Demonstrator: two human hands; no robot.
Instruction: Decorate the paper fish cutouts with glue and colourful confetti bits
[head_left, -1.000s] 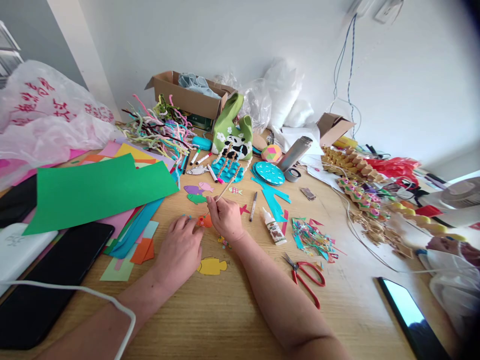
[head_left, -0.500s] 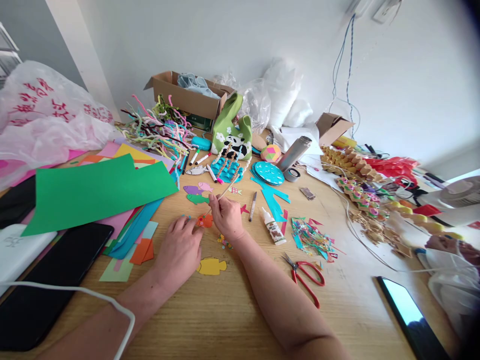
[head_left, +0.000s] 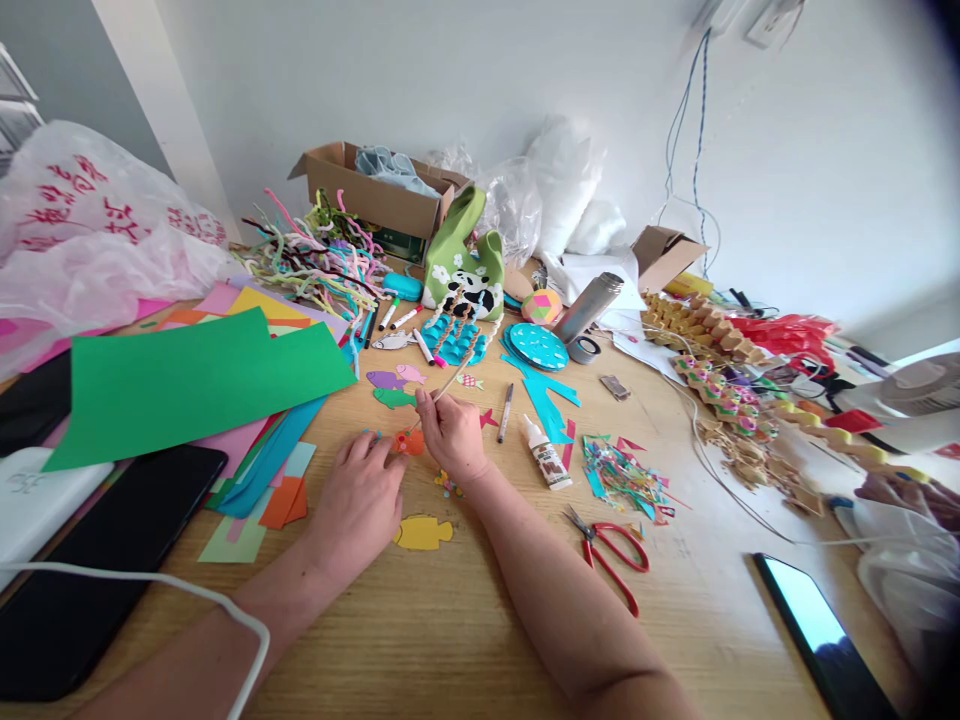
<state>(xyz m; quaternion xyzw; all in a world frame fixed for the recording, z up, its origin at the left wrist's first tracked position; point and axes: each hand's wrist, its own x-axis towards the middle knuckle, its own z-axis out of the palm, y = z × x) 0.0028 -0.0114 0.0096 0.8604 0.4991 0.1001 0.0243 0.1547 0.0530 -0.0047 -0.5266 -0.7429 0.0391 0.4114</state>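
Observation:
My right hand is closed around a thin wooden stick, whose lower tip is at a small orange paper fish on the table. My left hand lies on the table, fingers spread, its fingertips beside the orange fish's left edge. Small colourful bits lie below my right hand. A yellow paper fish is nearer me, between my forearms. Purple, green and pink paper fish lie beyond my hands.
Right of my hands are a glue bottle, a pen, paper scraps and red-handled pliers. A phone lies front right. Green paper and a white cable are left. Another person's hand is far right.
The stick in my right hand has shifted very slightly. The other person's hand at the far right has moved a little. My left hand has stayed in place.

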